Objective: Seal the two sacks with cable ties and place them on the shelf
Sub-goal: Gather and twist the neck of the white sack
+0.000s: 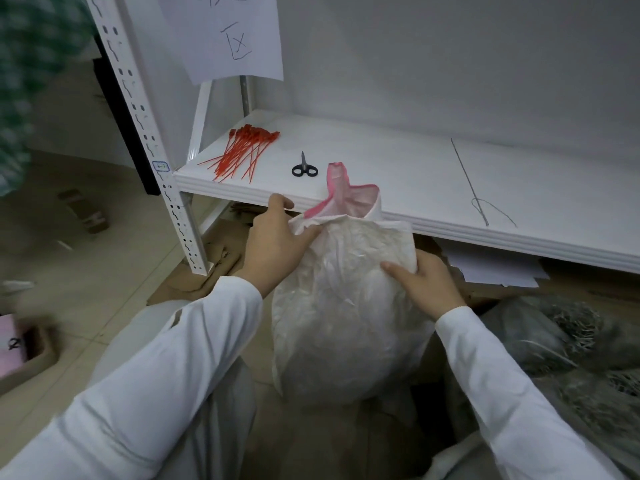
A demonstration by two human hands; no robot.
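Sack (346, 306): white woven, pink-edged mouth, full and rounded, standing upright on the floor right in front of the shelf (415, 174), below its front edge. The mouth is bunched into a loose neck that pokes up over the shelf lip, not tied, no tie on it. Left hand (273, 244) grips the neck from the left: thumb pressed across the gathered fabric in front, fingers curled round behind, index knuckle up near the shelf edge. Right hand (426, 282) pinches the folded upper corner on the sack's right side, thumb flat on the front face, other fingers hidden behind the fabric, so can't tell how far they wrap. Both sleeves white. Cable ties (242, 154): red bundle lying loose at the left end of the shelf, untouched. Scissors (304, 168), black handles, closed, just right of the ties, between them and the sack's mouth. Long thin needle with thread (471, 181) lies further right on the shelf, well apart. Handwritten paper sheet (228, 32) hangs above the ties. Flattened cardboard (207, 268) under the shelf post. Grey shaggy heap (571, 341) at right, blurred, can't tell what it is.
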